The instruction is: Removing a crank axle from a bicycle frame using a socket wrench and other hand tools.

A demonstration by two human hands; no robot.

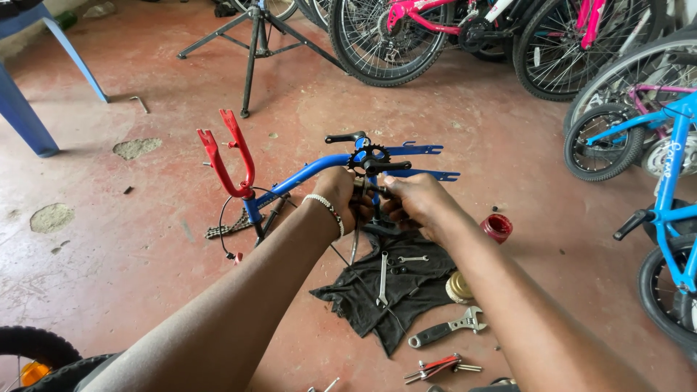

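Note:
A small blue bicycle frame [305,174] with a red fork [231,156] stands upside down on the red floor. Its black chainring and crank [369,156] point up. My left hand [340,194], with a bead bracelet on the wrist, and my right hand [414,202] meet just below the chainring. Both are closed around a small dark part [365,187] by the bottom bracket. What exactly each finger grips is hidden.
A black cloth [367,301] with spanners [382,279] lies below my hands. An adjustable wrench [446,330], a red round tin [497,227], a loose chain [221,230] and pliers [435,366] lie around. Bicycles [653,145] stand right and behind, a work stand [254,43] farther back, a blue chair [29,87] left.

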